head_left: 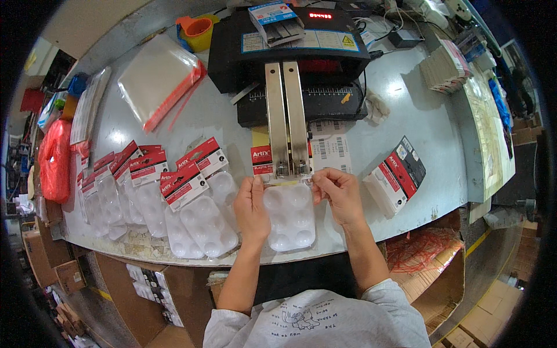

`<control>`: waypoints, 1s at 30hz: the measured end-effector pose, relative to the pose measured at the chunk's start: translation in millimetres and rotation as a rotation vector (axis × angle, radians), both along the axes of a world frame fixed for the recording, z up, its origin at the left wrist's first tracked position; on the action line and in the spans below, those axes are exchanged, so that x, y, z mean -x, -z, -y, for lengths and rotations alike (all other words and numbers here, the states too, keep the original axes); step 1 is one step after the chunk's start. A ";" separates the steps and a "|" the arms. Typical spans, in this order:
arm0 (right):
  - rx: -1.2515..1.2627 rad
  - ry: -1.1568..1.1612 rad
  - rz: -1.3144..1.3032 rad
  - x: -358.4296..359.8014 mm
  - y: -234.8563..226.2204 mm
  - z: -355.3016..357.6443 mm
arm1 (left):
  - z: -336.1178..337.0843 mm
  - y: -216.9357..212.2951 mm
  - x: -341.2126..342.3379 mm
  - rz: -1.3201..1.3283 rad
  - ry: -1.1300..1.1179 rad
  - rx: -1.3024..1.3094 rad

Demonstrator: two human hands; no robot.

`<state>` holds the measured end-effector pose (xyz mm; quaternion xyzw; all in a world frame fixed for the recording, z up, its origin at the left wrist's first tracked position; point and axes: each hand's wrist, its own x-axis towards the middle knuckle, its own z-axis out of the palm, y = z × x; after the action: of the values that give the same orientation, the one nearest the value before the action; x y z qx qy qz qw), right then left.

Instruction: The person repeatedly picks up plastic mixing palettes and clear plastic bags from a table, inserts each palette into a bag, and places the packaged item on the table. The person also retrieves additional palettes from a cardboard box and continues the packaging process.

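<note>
Between my hands lies a white plastic paint palette point(288, 216) with round wells, its top edge under the tips of two metal arms of a black machine point(331, 64). A red and white header card point(261, 156) shows beside these arms, partly hidden by them. My left hand point(252, 207) is closed at the palette's upper left corner, thumb on top. At the upper right corner, my right hand point(339, 194) pinches the edge of the clear wrapping around the palette. Several finished-looking palette packs point(200, 223) with red header cards overlap on my left.
A stack of folded header cards point(395, 177) stands at right. Clear bags with red edges point(156, 81) lie at back left, near a yellow cup point(200, 35). A staple box point(275, 23) rests on the machine. Open cartons point(432, 261) sit below the table's front edge.
</note>
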<state>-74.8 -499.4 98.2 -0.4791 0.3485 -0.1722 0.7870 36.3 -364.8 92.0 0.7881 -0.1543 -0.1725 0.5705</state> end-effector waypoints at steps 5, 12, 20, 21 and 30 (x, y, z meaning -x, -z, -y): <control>0.199 -0.190 -0.110 12.4 -20.7 3.9 | -17.6 -7.4 -1.1 0.116 0.019 -0.140; 1.464 0.091 -0.869 97.6 -34.6 71.3 | -115.5 -49.6 -69.2 0.670 -0.374 -0.716; 1.395 0.106 -0.745 116.1 -12.1 84.8 | -61.4 -1.9 -3.0 0.805 0.412 -0.792; 1.330 0.149 -0.736 122.6 -15.9 80.4 | -65.2 -2.7 -6.2 0.773 0.437 -0.810; 0.861 1.256 -1.593 409.1 -81.8 -91.7 | -153.5 -3.3 -108.6 1.081 0.684 -0.973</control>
<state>-483.9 -407.7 180.0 -0.4249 0.8485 -0.2904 -0.1235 144.9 -211.3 95.3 0.8319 -0.5495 0.0199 -0.0750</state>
